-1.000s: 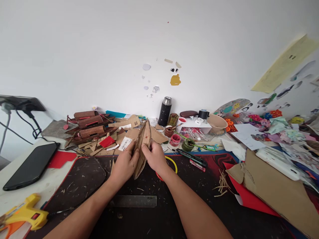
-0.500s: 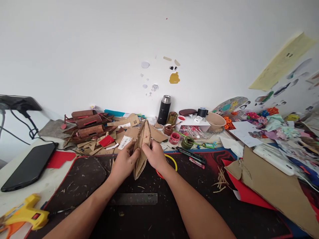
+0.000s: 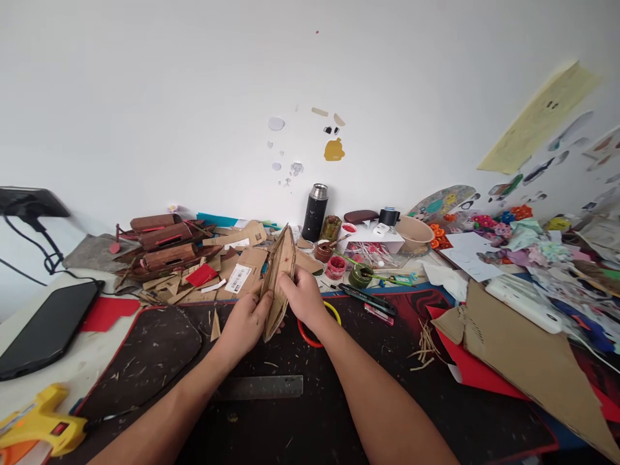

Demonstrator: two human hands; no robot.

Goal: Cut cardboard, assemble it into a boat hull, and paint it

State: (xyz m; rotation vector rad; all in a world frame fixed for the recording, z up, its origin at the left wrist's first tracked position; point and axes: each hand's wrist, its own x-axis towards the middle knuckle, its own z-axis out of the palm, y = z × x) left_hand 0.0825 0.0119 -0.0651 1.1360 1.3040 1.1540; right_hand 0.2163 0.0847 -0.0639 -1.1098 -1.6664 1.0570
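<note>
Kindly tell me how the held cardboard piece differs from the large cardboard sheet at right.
The cardboard piece is slender and pointed; the cardboard sheet is broader. The left hand and right hand grip the cardboard piece, while the cardboard sheet lies partly over a red sheet. Both are brown.

Gripping a cardboard boat hull (image 3: 279,284) in left hand (image 3: 248,320) and right hand (image 3: 306,298), with right thumb (image 3: 285,284) against its inner face, above a desk mat (image 3: 271,429). Facing three brown model boats (image 3: 167,237) and a vacuum flask (image 3: 316,214) near the wall (image 3: 194,97), with a clear ruler (image 3: 266,387) between the forearms (image 3: 179,394) and a yellow glue gun (image 3: 43,423) far left.
</note>
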